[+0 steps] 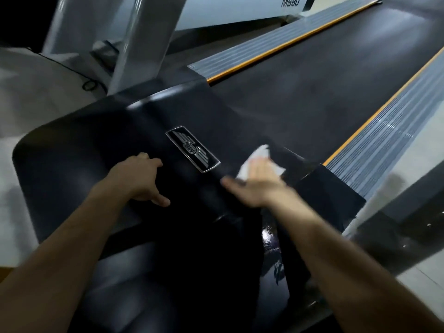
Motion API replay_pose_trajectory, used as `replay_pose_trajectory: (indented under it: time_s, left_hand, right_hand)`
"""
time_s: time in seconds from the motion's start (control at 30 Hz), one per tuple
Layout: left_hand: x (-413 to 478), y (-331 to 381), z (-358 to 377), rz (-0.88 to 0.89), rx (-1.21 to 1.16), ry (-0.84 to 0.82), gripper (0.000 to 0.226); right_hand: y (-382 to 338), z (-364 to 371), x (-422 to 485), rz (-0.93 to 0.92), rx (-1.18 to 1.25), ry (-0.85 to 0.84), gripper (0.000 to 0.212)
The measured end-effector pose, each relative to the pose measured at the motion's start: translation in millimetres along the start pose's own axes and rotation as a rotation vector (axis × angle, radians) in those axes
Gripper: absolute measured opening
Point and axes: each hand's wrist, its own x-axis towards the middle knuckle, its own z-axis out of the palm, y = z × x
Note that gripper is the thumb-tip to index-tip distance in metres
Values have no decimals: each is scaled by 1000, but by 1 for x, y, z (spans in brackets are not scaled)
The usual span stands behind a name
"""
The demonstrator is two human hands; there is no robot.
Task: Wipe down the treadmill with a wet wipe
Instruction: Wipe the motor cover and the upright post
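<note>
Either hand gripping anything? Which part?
No grip visible. The right hand presses the white wet wipe flat onto the glossy black treadmill motor cover, fingers straight over its near part; the left hand rests on that cover.

A crumpled white wet wipe (258, 156) lies on the treadmill's (300, 92) glossy black motor cover.

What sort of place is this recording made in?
Most likely a gym or fitness room. A treadmill with a dark running belt and a ribbed side rail fills the view, and a white machine marked MS80 stands beside it.
</note>
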Motion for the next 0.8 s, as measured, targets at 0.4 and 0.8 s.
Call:
replay_pose_trajectory:
  time_s: [0.4,0.8]
  left_hand:
    - [-13,13,-15,-22,56,-25,131]
    - [21,-9,-36,-108,-42,-12,160]
  right_hand:
    - [3,11,62,33,80,69,144]
    - [-36,25,97,-391,235,39,91]
